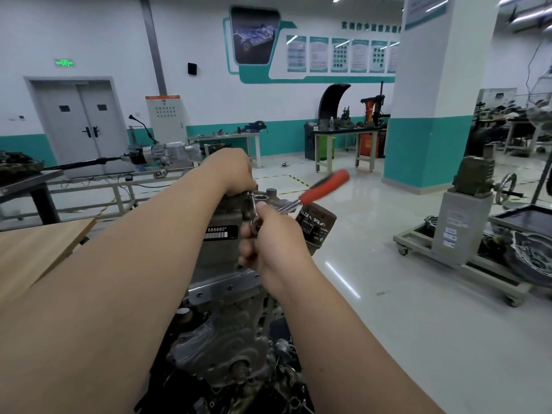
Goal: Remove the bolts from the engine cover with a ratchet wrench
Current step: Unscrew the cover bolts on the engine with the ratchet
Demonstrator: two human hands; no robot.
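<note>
A grey engine (222,216) with a white "666660" label stands upright in front of me, its ribbed lower cover (221,348) nearest. My left hand (234,171) lies on the engine's top, fingers curled down around the far end of the wrench's metal extension bar (252,204); socket and bolt are hidden under them. My right hand (268,234) grips the ratchet wrench's head. The wrench's red handle (325,186) sticks out up and to the right, motion-blurred.
A black oil filter (316,227) juts from the engine just right of my right hand. A wooden tabletop (38,249) lies at the left. On the right stand a wheeled stand (460,234) and a black tray (531,215). A gearbox on a frame (167,153) is behind.
</note>
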